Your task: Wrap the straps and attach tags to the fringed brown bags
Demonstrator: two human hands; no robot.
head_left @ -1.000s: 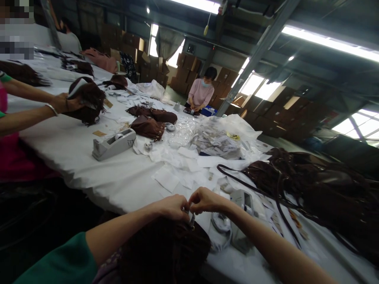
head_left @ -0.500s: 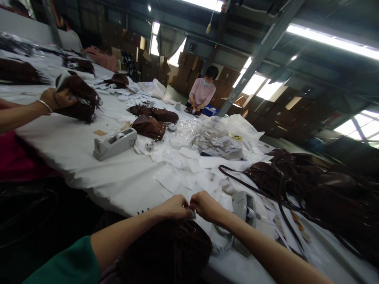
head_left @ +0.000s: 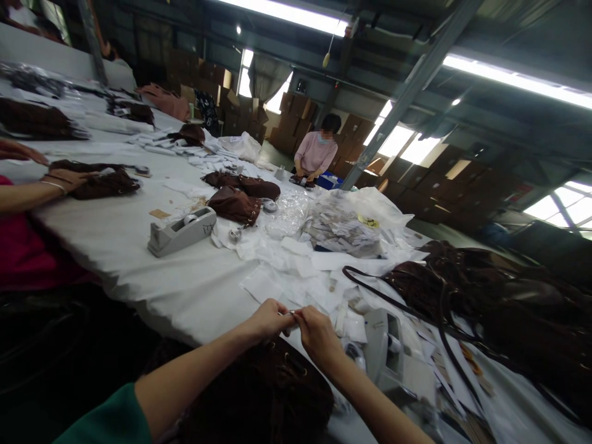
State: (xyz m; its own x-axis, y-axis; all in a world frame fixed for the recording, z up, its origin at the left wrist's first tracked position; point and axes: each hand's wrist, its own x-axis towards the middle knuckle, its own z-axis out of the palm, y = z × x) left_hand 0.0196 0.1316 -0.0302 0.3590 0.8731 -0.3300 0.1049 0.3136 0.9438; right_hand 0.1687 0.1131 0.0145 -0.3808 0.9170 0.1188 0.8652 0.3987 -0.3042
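Close together at the table's near edge, my left hand (head_left: 272,319) and my right hand (head_left: 316,333) pinch at something small and pale between their fingertips; its kind is too small to make out. Both hands are closed. Right below them lies a dark brown bag (head_left: 277,394) with metal eyelets along its upper edge, partly covered by my forearms. A grey tape dispenser (head_left: 383,345) stands just right of my right hand.
Another tape dispenser (head_left: 182,231) and brown bags (head_left: 234,203) lie farther off. A plastic bag of paper slips (head_left: 345,225) sits mid-table. Brown bags with straps (head_left: 504,302) are heaped at right. A co-worker's hand (head_left: 69,179) presses a brown bag (head_left: 106,182) at left.
My hands have risen slightly and stay joined at the fingertips, my right wrist now bent more upright. At left, the co-worker's brown bag has gone from held up to lying flat on the table.
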